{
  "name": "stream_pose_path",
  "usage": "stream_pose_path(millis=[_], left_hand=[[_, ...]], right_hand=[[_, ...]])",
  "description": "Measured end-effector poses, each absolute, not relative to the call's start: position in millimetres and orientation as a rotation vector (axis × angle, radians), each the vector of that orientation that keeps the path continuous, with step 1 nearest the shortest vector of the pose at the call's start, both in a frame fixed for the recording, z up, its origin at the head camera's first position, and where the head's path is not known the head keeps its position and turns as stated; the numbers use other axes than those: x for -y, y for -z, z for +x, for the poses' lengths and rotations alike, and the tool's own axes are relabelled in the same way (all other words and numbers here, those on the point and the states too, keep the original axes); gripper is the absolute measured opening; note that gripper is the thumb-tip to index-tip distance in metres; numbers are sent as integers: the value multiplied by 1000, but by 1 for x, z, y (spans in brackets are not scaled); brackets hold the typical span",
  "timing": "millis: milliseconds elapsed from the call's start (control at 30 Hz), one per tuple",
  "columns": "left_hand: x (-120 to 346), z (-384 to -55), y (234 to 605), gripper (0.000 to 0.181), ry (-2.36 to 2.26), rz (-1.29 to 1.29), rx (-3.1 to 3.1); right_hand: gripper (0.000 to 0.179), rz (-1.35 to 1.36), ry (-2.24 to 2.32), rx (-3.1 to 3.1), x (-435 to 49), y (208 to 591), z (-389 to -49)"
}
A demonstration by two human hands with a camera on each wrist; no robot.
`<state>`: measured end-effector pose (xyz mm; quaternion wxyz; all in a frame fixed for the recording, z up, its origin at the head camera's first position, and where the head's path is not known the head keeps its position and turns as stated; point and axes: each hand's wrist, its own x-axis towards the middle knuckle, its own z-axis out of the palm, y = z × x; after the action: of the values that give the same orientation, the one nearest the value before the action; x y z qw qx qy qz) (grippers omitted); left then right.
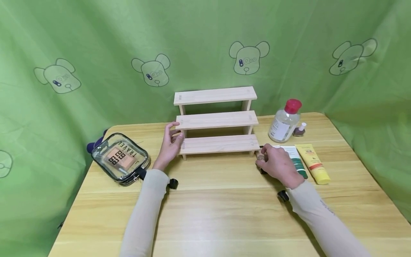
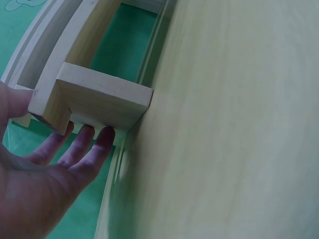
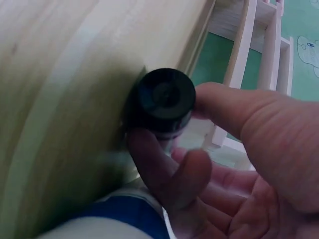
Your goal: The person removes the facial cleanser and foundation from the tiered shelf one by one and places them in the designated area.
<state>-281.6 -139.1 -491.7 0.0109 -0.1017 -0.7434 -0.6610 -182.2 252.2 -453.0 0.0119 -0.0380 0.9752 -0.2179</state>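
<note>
A three-tier wooden display rack [image 1: 219, 144] stands near the table's back edge. My left hand [image 1: 170, 146] holds its left end, thumb by the lowest shelf. The left wrist view shows fingertips against the rack's side panel [image 2: 104, 92]. Just off the rack's right front corner, my right hand [image 1: 277, 164] pinches a small beige bottle [image 1: 260, 156] between thumb and fingers. Its black cap [image 3: 167, 94] faces the right wrist camera; the hand covers much of its body. Beside that hand lie a white-and-green tube [image 1: 297, 160] and a yellow tube [image 1: 313, 164].
A clear bottle with a red cap [image 1: 284, 123] stands back right, next to a small dark nail polish bottle [image 1: 299, 130]. On the left lies a clear travel pouch [image 1: 120, 157], a purple thing [image 1: 91, 147] behind it. Green curtain [image 1: 205, 32] hangs behind the wooden table [image 1: 205, 214].
</note>
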Motion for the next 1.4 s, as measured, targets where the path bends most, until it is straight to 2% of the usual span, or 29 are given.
stream_pose_path(millis=[367, 800, 1067, 1400], left_hand=[[138, -281, 488, 50, 2070, -328, 2322], [136, -281, 491, 50, 2088, -331, 2308], [135, -280, 489, 49, 2070, -337, 2319], [139, -281, 491, 48, 2050, -322, 2316]], right_hand=[[35, -116, 855, -3117, -260, 445, -177], [32, -148, 858, -3256, -269, 444, -219], [36, -105, 867, -3162, -272, 438, -220], [15, -196, 757, -3075, -271, 426, -237]])
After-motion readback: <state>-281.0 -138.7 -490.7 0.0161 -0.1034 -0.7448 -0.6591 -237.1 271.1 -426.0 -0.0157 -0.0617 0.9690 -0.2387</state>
